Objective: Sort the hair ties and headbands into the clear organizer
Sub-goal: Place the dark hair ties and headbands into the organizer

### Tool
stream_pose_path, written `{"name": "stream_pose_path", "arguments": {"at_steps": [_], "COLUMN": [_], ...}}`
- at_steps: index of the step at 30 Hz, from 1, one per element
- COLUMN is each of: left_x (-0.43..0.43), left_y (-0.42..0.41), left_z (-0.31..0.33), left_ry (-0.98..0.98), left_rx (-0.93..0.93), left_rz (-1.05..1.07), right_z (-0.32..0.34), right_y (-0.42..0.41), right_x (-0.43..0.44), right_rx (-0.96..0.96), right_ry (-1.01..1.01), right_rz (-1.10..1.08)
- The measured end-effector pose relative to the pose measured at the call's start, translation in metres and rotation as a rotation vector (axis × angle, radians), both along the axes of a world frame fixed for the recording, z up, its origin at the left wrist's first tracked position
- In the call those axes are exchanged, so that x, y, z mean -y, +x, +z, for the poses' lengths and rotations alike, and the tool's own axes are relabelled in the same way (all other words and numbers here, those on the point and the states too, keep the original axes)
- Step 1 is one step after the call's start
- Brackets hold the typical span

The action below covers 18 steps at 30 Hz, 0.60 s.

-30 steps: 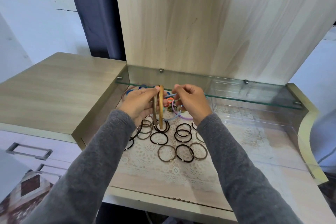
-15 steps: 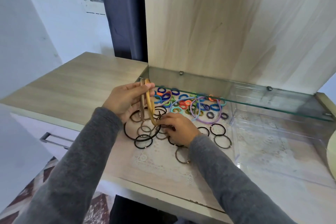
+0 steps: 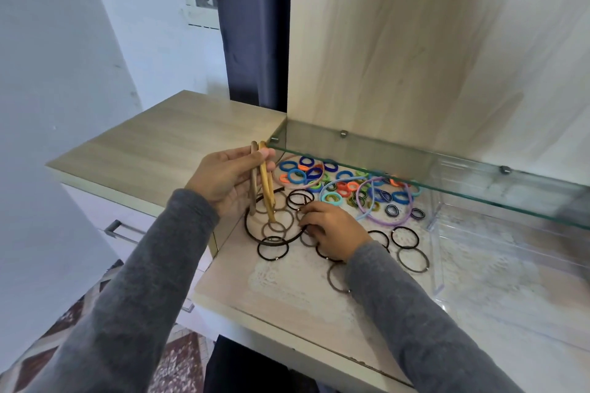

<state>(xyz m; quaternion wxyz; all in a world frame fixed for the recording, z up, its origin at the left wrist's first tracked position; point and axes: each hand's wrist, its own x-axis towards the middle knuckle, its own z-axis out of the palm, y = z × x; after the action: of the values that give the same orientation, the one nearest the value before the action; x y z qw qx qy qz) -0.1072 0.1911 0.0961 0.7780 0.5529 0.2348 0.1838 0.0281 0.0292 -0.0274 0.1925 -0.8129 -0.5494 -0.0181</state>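
My left hand (image 3: 225, 180) holds two headbands upright, a brown one (image 3: 253, 180) and a yellow one (image 3: 266, 183), their ends near the desk. My right hand (image 3: 332, 230) rests low on the lace mat with its fingers curled at a thin dark brown headband (image 3: 255, 233) lying among black and brown hair ties (image 3: 404, 237). Small coloured hair ties (image 3: 295, 174) lie in a heap under the glass shelf, with a purple headband (image 3: 380, 220) and a light blue one (image 3: 330, 187). The clear organizer (image 3: 440, 265) stands at the right, nothing visible inside it.
A glass shelf (image 3: 415, 166) overhangs the back of the desk, just above the coloured ties. A raised wooden cabinet top (image 3: 159, 150) lies to the left, its side wall close beside my left hand. The desk's front edge (image 3: 287, 329) is near me.
The camera swung to the left. My left hand still holds the two headbands upright. My right hand dropped from the headbands to the ties on the mat and stays there.
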Motion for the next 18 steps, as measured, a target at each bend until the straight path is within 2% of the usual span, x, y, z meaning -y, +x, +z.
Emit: {"name": "stream_pose_path", "arguments": {"at_steps": [10, 14, 18], "left_x": [0.008, 0.010, 0.010], "left_y": [0.006, 0.008, 0.010], "left_z": [-0.003, -0.003, -0.004], "left_ry": [0.023, 0.002, -0.005], "left_rx": [-0.023, -0.022, -0.024], "left_rz": [-0.011, -0.019, -0.028], "right_z": [0.008, 0.008, 0.013], "right_y": [0.023, 0.014, -0.007], "right_x": [0.043, 0.041, 0.029], "right_rx": [-0.006, 0.087, 0.059], "right_ry": [-0.030, -0.001, -0.002], "right_rz": [-0.140, -0.094, -0.011]}}
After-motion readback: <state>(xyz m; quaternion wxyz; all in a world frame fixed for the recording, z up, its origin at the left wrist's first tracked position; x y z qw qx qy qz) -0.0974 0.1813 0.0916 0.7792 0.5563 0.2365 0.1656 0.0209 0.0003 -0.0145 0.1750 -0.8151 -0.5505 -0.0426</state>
